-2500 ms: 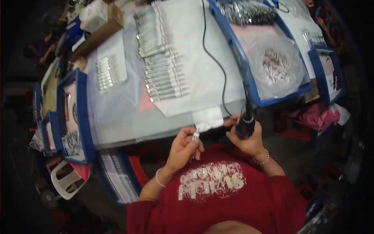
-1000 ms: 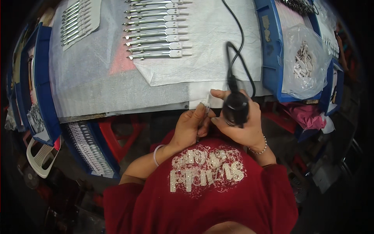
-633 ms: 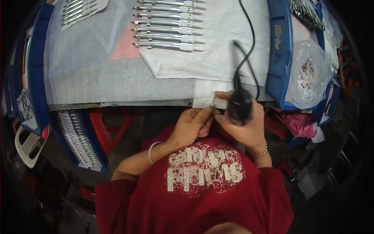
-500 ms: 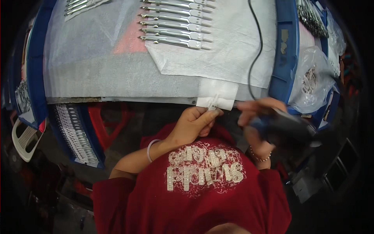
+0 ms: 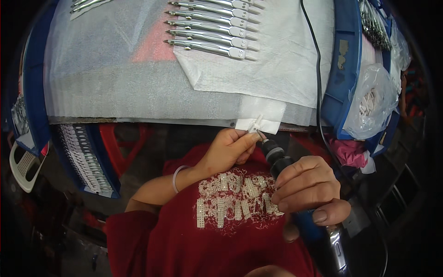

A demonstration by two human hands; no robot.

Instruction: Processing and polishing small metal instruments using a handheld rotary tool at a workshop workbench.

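Nearest to my camera, the right hand (image 5: 309, 191) is closed around a power driver (image 5: 282, 165), whose long axis I see going from the lower right toward the upper left. A little farther, the left hand (image 5: 230, 150) pinches a small white part (image 5: 255, 126) between thumb and fingers, at the near edge of a white paper (image 5: 265, 108). This part lies up and to the left of the right hand; its own long axis points away from the body, leaning slightly to the right. The driver's tip is just beside its lower end, but whether they touch, I cannot tell. Beyond, silver compasses (image 5: 207, 47) lie in a row on a white sheet (image 5: 286, 60), with a blue tray (image 5: 344, 74) on the right.
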